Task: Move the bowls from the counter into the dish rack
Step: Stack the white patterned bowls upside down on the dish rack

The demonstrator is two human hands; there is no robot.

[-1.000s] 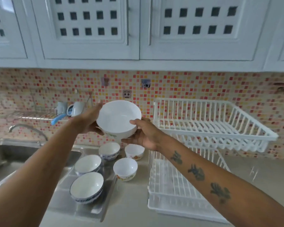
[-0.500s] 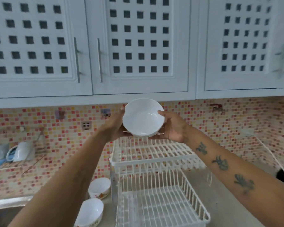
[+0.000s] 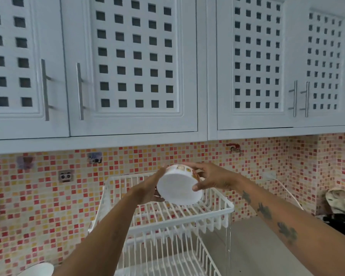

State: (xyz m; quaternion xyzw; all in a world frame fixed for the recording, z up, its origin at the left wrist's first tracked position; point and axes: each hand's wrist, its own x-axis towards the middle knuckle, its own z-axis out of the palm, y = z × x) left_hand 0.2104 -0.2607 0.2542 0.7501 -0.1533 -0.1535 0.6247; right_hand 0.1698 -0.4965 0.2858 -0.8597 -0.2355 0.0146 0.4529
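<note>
A white bowl (image 3: pixel 178 188) with a brown and orange pattern near its rim is held between both hands, turned over so its base faces me. It hangs just above the upper tier of the white two-tier dish rack (image 3: pixel 217 214). My left hand (image 3: pixel 150 187) grips the bowl's left side. My right hand (image 3: pixel 206 179) holds its right side, fingers spread over the top and thumb on the base. The rim of another white bowl (image 3: pixel 37 269) shows at the bottom left on the counter.
White lattice cabinet doors (image 3: pixel 133 62) hang low above the mosaic tile backsplash. The rack's lower tier (image 3: pixel 167 253) stands beneath the upper one. A crumpled cloth and dark object (image 3: pixel 341 208) sit at the far right on the grey counter (image 3: pixel 257 246).
The bowl went from facing up and open towards me to flipped over, and both hands carried it lower, down over the rack's upper tier. The view shifted right and up.
</note>
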